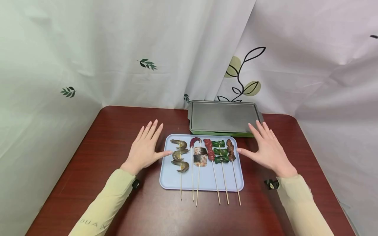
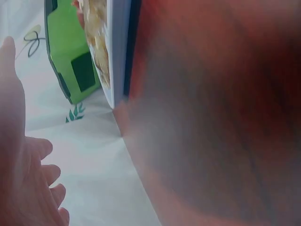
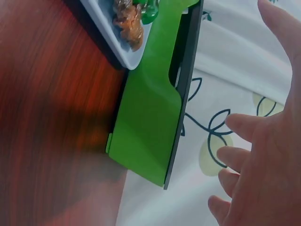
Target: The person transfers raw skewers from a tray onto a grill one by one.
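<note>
A pale blue tray [image 1: 169,182] lies mid-table with several skewers side by side, their sticks poking past its near edge. From left to right they carry shrimp [image 1: 181,166], a dark red tentacle [image 1: 193,142], fish chunks [image 1: 200,159], red meat [image 1: 208,149], green vegetable rolls [image 1: 221,152] and brown meat [image 1: 230,150]. My left hand [image 1: 144,149] is spread at the tray's left side, its thumb reaching towards the shrimp. On the opposite side my right hand [image 1: 270,152] is likewise spread, thumb towards the brown meat. Both hands hold nothing; whether either thumb touches the tray I cannot tell.
Directly behind the tray stands a flat grey griddle [image 1: 224,116] with a green body [image 3: 146,113]. The dark red wooden table [image 1: 88,164] has rounded far corners. A white curtain [image 1: 124,49] with leaf prints hangs around its back and sides.
</note>
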The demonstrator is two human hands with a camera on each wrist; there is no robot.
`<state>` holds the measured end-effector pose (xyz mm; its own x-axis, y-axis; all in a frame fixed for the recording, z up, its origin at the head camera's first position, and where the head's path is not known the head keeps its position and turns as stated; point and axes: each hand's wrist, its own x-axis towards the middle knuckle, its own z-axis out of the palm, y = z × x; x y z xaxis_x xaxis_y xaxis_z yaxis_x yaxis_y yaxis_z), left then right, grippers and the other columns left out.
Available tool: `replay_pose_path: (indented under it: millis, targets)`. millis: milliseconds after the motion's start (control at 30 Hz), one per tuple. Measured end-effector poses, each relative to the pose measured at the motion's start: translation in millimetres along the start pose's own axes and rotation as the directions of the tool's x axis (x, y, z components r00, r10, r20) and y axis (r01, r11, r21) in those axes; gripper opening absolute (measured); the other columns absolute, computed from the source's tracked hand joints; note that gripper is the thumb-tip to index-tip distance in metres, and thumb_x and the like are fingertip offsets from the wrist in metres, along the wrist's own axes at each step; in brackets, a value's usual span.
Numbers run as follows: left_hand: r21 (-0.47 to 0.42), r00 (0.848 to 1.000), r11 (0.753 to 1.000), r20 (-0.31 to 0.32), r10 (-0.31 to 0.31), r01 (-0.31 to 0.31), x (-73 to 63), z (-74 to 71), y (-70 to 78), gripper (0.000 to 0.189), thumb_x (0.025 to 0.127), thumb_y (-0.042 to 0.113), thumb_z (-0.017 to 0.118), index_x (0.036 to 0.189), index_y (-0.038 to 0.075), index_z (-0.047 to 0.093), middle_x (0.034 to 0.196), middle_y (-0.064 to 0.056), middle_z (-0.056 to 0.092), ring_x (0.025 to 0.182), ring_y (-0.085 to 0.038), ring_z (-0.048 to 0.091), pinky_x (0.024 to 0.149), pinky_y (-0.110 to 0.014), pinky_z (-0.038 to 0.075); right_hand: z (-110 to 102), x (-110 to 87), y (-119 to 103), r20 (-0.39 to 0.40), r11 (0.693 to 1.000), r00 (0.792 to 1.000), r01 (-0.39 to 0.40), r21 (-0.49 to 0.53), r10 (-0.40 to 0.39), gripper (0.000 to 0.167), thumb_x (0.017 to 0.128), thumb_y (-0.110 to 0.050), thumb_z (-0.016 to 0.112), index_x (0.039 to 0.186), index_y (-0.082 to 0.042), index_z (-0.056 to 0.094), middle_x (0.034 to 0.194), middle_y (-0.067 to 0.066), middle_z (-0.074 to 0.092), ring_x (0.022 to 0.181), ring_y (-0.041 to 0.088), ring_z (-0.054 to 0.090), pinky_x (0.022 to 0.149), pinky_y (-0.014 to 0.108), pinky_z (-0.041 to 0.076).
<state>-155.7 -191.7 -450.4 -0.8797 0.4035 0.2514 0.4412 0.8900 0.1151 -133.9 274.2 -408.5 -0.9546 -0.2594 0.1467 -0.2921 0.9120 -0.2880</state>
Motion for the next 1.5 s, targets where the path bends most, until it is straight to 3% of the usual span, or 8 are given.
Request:
replay_pose_path:
  millis: [367,633,900,1067,1300,1500]
  targets:
    - [-0.037,0.999,0.998,0.017,0.042,-0.041,-25.1,4.4,20.6,0.12,0.081,0.087,0.053,0.162,0.004,0.021,0.168,-0.014,0.014,0.153,-0.032,0.013,0.123,-0.046,0.009,-1,-8.3,-11,-0.005,0.999,0.999,0.034,0.03,-0.034,0.105,0.084,-0.07,0.069,0.161,-0.009,0.031,0.165,0.019,0.022,0.155,0.031,0.004,0.123,0.049,0.005]
    - [-0.045,0.996,0.996,0.041,0.084,-0.082,-42.4,8.4,33.4,0.123,0.081,0.086,0.053,0.159,-0.004,0.023,0.167,-0.018,0.016,0.152,-0.033,0.017,0.122,-0.047,0.013,-1,-16.5,-19,0.001,0.996,0.999,0.051,0.068,-0.051,0.107,0.083,-0.068,0.072,0.159,-0.004,0.032,0.165,0.018,0.023,0.153,0.035,0.011,0.122,0.051,0.014]
    - [-0.096,0.992,0.992,0.084,0.09,-0.082,-58.0,13.0,44.0,0.129,0.076,0.088,0.057,0.157,-0.008,0.026,0.166,-0.023,0.017,0.152,-0.034,0.016,0.122,-0.048,0.016,2,-24.7,-25,-0.011,0.99,0.996,0.086,0.112,-0.086,0.106,0.083,-0.065,0.073,0.158,0.0,0.033,0.163,0.018,0.029,0.152,0.035,0.017,0.119,0.053,0.021]
    - [-0.118,0.992,0.99,0.083,0.094,-0.084,-63.6,15.8,47.6,0.131,0.073,0.088,0.061,0.154,-0.011,0.031,0.163,-0.026,0.022,0.15,-0.039,0.023,0.119,-0.052,0.023,4,-29.5,-31,0.021,0.988,0.998,0.056,0.141,-0.059,0.102,0.085,-0.065,0.072,0.158,-0.003,0.036,0.163,0.016,0.031,0.151,0.035,0.023,0.112,0.06,0.032]
    - [-0.11,0.984,0.993,0.165,0.068,-0.05,-68.7,17.8,47.9,0.139,0.068,0.092,0.06,0.156,-0.009,0.027,0.164,-0.025,0.019,0.151,-0.037,0.02,0.12,-0.051,0.022,5,-38.7,-41,0.06,0.983,0.997,0.043,0.18,-0.055,0.091,0.09,-0.056,0.072,0.155,0.0,0.04,0.159,0.019,0.037,0.149,0.036,0.028,0.11,0.061,0.034]
    - [-0.123,0.987,0.991,0.144,0.068,-0.051,-70.1,27.4,44.2,0.141,0.066,0.095,0.057,0.157,-0.009,0.025,0.165,-0.024,0.016,0.152,-0.037,0.017,0.12,-0.051,0.02,12,-44.3,-45,0.059,0.972,0.998,0.024,0.234,-0.038,0.083,0.093,-0.05,0.072,0.151,0.002,0.045,0.151,0.022,0.047,0.138,0.041,0.043,0.107,0.061,0.039]
